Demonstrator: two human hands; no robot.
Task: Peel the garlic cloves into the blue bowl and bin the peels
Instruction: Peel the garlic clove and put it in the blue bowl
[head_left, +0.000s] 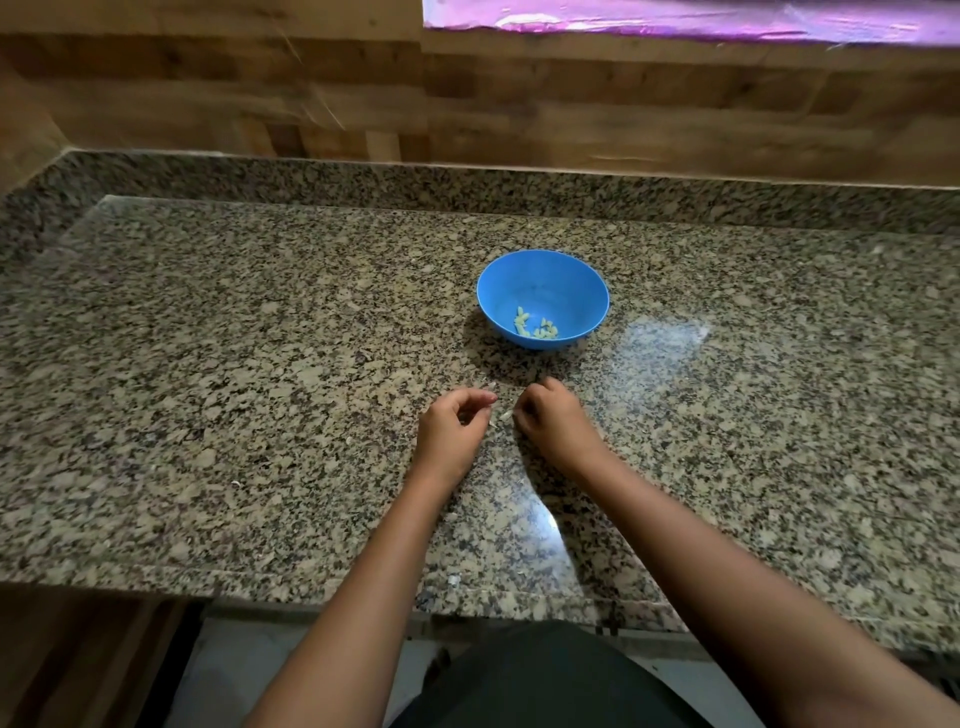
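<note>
The person's dark clothing (545, 675) is filling the bottom edge, with both forearms reaching over the granite counter (208, 364). The left hand (457, 423) and right hand (550, 415) are working close together with fingers curled inward; I cannot tell whether either is pinching anything. A pale peel scrap (506, 414) is lying between them. It is probably papery and feather-light, calling for a fingertip pinch. Beyond, peeled cloves (535, 328) are sitting in the blue bowl (543, 275).
</note>
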